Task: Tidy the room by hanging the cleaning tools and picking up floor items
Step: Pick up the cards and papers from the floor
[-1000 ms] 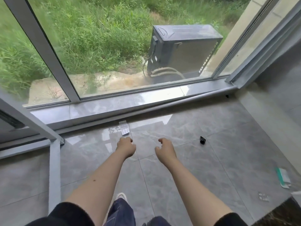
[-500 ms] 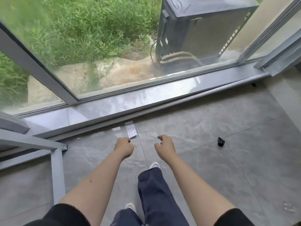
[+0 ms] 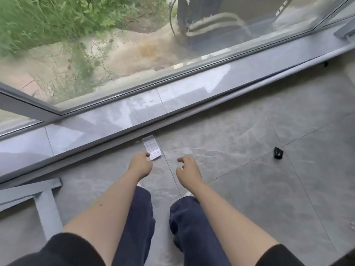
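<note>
A small white printed packet (image 3: 152,148) lies flat on the grey floor tiles just below the window sill. My left hand (image 3: 140,164) hovers right beside its near end, fingers curled, fingertips almost at the packet's edge; I cannot tell whether they touch it. My right hand (image 3: 187,169) is a little to the right of the packet, fingers loosely spread and holding nothing. A small black object (image 3: 278,152) lies on the floor farther right. No cleaning tools are in view.
A long grey window sill (image 3: 192,98) and the glass run across ahead, with grass and an outdoor unit outside. A grey metal frame (image 3: 46,204) stands on the floor at the left. My legs in dark trousers are below my arms.
The view has tilted down and moved closer to the floor. Both hands have come nearer the white packet, the left now at its near end. My second leg has stepped forward.
</note>
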`<action>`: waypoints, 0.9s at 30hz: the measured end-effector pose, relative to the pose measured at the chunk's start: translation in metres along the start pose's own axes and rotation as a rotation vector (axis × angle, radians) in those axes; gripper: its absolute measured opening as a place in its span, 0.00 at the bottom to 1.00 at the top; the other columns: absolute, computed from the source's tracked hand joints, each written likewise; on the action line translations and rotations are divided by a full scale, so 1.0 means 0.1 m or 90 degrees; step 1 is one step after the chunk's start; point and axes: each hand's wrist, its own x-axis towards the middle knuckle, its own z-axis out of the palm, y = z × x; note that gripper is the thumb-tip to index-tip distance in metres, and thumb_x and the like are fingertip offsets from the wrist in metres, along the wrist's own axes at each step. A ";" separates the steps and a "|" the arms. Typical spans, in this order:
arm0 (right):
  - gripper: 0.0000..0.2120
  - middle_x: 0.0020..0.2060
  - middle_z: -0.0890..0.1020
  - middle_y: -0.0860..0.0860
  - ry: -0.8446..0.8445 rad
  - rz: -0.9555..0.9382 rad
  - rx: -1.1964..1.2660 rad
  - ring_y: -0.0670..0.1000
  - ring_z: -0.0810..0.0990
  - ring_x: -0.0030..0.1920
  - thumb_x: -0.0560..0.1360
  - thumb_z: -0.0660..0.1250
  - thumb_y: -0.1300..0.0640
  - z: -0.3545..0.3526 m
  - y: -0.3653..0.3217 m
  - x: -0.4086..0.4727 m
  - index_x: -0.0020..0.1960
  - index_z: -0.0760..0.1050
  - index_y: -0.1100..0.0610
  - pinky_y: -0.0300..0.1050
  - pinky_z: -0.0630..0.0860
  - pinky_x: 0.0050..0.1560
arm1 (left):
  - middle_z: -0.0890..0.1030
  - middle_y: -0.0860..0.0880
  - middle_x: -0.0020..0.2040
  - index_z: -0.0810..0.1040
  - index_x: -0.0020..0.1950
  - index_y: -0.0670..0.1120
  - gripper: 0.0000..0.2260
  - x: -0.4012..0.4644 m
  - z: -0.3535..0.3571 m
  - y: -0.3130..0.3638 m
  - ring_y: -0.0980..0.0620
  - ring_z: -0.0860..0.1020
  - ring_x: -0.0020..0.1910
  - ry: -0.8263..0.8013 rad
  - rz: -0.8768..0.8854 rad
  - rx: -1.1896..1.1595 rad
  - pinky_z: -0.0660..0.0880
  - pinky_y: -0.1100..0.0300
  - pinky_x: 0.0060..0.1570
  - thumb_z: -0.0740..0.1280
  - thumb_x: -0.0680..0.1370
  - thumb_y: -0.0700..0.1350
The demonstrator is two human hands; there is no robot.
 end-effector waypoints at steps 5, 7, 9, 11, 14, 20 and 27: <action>0.19 0.67 0.67 0.54 -0.027 0.031 -0.022 0.53 0.76 0.58 0.77 0.57 0.62 0.49 0.17 0.77 0.67 0.69 0.57 0.39 0.69 0.53 | 0.68 0.40 0.71 0.67 0.71 0.40 0.21 0.92 0.26 -0.22 0.42 0.69 0.69 -0.013 -0.005 -0.049 0.69 0.53 0.64 0.59 0.77 0.38; 0.19 0.67 0.68 0.55 -0.038 0.035 -0.021 0.54 0.75 0.59 0.76 0.57 0.63 0.72 0.28 1.21 0.67 0.69 0.58 0.39 0.68 0.53 | 0.67 0.40 0.72 0.66 0.71 0.39 0.22 1.36 0.45 -0.35 0.42 0.69 0.70 -0.011 -0.018 -0.069 0.68 0.53 0.66 0.59 0.77 0.38; 0.19 0.67 0.68 0.55 -0.043 0.047 -0.016 0.54 0.75 0.60 0.76 0.58 0.63 0.92 0.39 1.61 0.67 0.69 0.58 0.39 0.69 0.55 | 0.67 0.39 0.72 0.65 0.72 0.39 0.22 1.75 0.65 -0.48 0.41 0.68 0.70 -0.015 -0.034 -0.098 0.68 0.52 0.67 0.60 0.77 0.38; 0.19 0.67 0.68 0.55 -0.051 0.059 -0.007 0.54 0.75 0.61 0.76 0.58 0.63 1.13 0.51 2.00 0.67 0.70 0.58 0.41 0.70 0.58 | 0.66 0.39 0.72 0.64 0.72 0.39 0.23 2.14 0.86 -0.61 0.41 0.68 0.70 -0.010 -0.046 -0.131 0.68 0.51 0.67 0.60 0.77 0.38; 0.18 0.67 0.69 0.57 -0.060 0.074 -0.001 0.55 0.74 0.63 0.77 0.59 0.61 1.41 0.72 2.49 0.67 0.70 0.59 0.41 0.68 0.61 | 0.67 0.39 0.71 0.62 0.73 0.39 0.25 2.64 1.10 -0.77 0.40 0.68 0.69 0.030 -0.062 -0.175 0.68 0.52 0.65 0.61 0.77 0.39; 0.21 0.65 0.74 0.60 -0.064 0.115 0.024 0.57 0.73 0.66 0.77 0.63 0.56 1.85 1.07 3.37 0.67 0.70 0.64 0.44 0.68 0.64 | 0.66 0.38 0.69 0.63 0.71 0.37 0.27 3.54 1.41 -1.01 0.40 0.68 0.68 0.210 -0.088 -0.249 0.67 0.53 0.65 0.68 0.74 0.39; 0.18 0.32 0.69 0.55 -0.053 0.209 0.180 0.53 0.73 0.33 0.74 0.65 0.56 2.23 1.27 3.89 0.30 0.61 0.56 0.39 0.68 0.27 | 0.65 0.40 0.67 0.68 0.65 0.39 0.34 4.08 1.63 -1.17 0.40 0.67 0.68 0.265 -0.213 -0.216 0.64 0.48 0.67 0.77 0.64 0.49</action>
